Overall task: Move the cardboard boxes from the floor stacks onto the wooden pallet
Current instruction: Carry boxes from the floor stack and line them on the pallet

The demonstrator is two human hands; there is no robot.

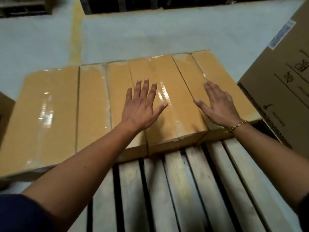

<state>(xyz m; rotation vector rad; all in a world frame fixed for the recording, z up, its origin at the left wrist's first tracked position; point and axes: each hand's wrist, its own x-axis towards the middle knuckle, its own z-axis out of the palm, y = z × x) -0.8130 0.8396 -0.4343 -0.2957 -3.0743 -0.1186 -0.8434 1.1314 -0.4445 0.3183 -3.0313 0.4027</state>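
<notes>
Two flat, tape-sealed cardboard boxes lie side by side across the far end of the wooden pallet [192, 185]. The left box [50, 118] reaches past the pallet's left edge. On the right box [175, 101] a narrower taped carton sits on top, slightly askew. My left hand [142, 106] lies flat on it with fingers spread and straight. My right hand [219, 104], a gold bracelet at its wrist, rests flat on the lower box's right part, fingers straight.
A tall printed cardboard box [282, 77] stands at the right, close to the pallet corner. Pale concrete floor with a yellow line [76, 30] lies beyond. Dark pallets [150, 4] sit at the far edge. Another brown box corner [5, 111] shows at the left.
</notes>
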